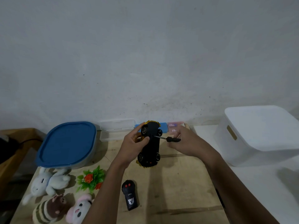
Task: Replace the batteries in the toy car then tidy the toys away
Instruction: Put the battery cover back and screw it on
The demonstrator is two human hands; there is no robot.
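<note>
The left grip is curled round the toy car from its left side, thumb across the black underside and fingers wrapped behind the yellow body. The car stands on end over the middle of the wooden tabletop, underside facing the camera, one pair of wheels up and the other down. Whether its lower end touches the wood cannot be told.

The right grip is just to the car's right, pinching the black handle of a small screwdriver. The shaft lies nearly level and its tip meets the underside just below the upper wheels.

A black remote control with two red buttons lies on the tabletop nearer the person, apart from both grips. At the left sit a blue-lidded container, a white rabbit plush, a striped brown plush, a pink plush and a plastic plant with red flowers. A clear case lies open against the wall behind the car, and a white lidded bin stands at the right.
</note>
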